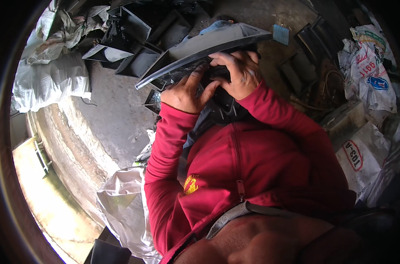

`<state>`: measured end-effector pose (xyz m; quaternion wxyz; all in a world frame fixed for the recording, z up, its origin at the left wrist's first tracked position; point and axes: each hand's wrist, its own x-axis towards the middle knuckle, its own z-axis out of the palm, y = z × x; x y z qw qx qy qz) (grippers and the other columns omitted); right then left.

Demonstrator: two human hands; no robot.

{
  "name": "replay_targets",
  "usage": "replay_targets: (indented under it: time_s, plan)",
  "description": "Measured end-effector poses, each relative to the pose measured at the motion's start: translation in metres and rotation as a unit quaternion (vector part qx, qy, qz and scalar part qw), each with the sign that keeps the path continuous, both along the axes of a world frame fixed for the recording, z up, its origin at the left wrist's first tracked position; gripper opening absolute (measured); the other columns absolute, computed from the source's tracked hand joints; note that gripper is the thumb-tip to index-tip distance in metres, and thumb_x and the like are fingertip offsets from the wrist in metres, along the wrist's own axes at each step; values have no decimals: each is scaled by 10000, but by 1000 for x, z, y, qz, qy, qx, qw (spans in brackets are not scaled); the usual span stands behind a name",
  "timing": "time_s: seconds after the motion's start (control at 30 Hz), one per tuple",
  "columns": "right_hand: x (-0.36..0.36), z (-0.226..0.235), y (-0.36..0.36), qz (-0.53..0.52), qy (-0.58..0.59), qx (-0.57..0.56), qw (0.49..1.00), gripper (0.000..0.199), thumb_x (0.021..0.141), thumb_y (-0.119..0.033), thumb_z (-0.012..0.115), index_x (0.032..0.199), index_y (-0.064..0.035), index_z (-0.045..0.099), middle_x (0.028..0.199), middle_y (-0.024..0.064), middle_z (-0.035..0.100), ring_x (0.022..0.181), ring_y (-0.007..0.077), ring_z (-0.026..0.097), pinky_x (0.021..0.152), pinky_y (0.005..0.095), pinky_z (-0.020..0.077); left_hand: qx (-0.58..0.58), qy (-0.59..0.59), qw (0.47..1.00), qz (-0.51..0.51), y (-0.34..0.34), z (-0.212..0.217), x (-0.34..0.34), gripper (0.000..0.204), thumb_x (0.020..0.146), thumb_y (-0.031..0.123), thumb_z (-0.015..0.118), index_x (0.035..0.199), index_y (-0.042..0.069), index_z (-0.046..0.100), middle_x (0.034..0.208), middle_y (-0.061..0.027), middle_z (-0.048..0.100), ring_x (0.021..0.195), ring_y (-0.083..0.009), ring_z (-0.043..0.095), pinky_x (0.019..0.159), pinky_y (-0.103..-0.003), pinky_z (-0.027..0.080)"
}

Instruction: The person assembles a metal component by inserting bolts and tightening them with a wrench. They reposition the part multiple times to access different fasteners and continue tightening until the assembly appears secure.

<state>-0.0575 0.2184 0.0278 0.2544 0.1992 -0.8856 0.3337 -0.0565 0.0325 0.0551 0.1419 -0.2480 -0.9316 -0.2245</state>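
Both hands grip one grey tray [204, 46], raised above the lap: left hand [184, 90] under its dark underside (fingertips hidden), right hand [237, 72] curled over its edge. Several similar trays [120, 42] lie behind, partly shadowed.

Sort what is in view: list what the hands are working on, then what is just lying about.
In hand:
- long grey, trough-shaped moulded panel, gripped by left hand and right hand

Lying about:
- stack of similar dark grey moulded panels
- stuffed white woven sacks
- printed white bags
- crumpled white plastic sheet
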Motion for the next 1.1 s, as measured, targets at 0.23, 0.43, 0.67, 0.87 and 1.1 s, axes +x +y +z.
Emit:
replay_targets:
  time_s: [0.23, 0.43, 0.67, 0.87, 1.1]
  plan:
    - [1, 0, -1, -4, -6, -3, 1000, 726, 612, -134, 833, 1270, -227, 540, 953, -123, 665, 896, 123, 593, 905, 359, 361, 0, -24, 1000, 4, -1, 0, 2, 454, 812, 442, 735, 1148, 143, 674, 855, -75, 722, 648, -232, 697, 546, -313, 531]
    - [1, 2, 0, 5, -15, 7, 1000, 746, 607, -119, 844, 1275, -188, 518, 959, -110, 695, 921, 127, 601, 913, 374, 361, 0, -48, 999, 7, -2, 7, 3, 486, 796, 460, 737, 1154, 139, 672, 857, -76, 720, 681, -248, 700, 576, -330, 550]
    - [1, 0, -1, 2, -17, -14, 1000, 732, 616, -134, 836, 1274, -228, 530, 941, -112, 665, 919, 127, 591, 932, 364, 357, -13, -10, 1000, 13, -5, 5, -1, 442, 801, 447, 732, 1130, 155, 687, 820, -79, 709, 673, -261, 689, 562, -341, 536]
    - [2, 2, -2, -6, -24, 1, 1000, 717, 627, -146, 836, 1270, -230, 529, 937, -109, 668, 920, 132, 593, 922, 366, 363, -69, -40, 996, 29, -7, 9, 2, 432, 805, 464, 721, 1111, 161, 695, 815, -82, 704, 647, -256, 683, 544, -336, 529]
    - [-1, 2, 0, -11, -6, -11, 1000, 686, 653, -147, 813, 1268, -253, 527, 917, -114, 670, 889, 134, 604, 904, 366, 373, -97, 44, 992, 64, -4, 7, -3, 357, 817, 516, 692, 932, 181, 741, 652, -52, 674, 535, -272, 651, 477, -357, 506]
